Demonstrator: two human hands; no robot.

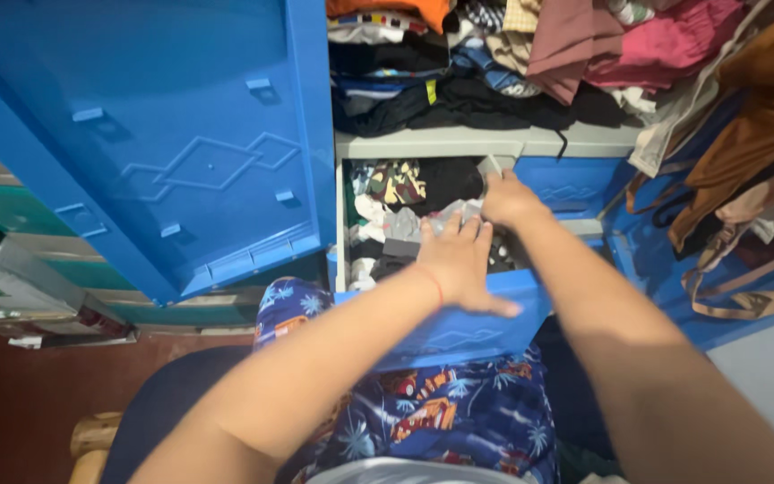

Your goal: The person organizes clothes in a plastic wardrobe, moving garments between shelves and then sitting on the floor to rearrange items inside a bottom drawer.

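Open blue cabinet door (172, 134) swung out at left. Above, on a grey shelf (432, 141), heaped clothes: orange garment (405, 9), dark ones (459, 103), dusty-pink cloth (584, 40). At right, a hanging brown garment (754, 116) with tan straps (727, 287). Below, blue patterned shorts (459, 412); reddish floor (20, 394) at lower left.

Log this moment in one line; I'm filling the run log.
left hand on pulled-out blue plastic drawer | right hand in folded clothes | blue cabinet door open
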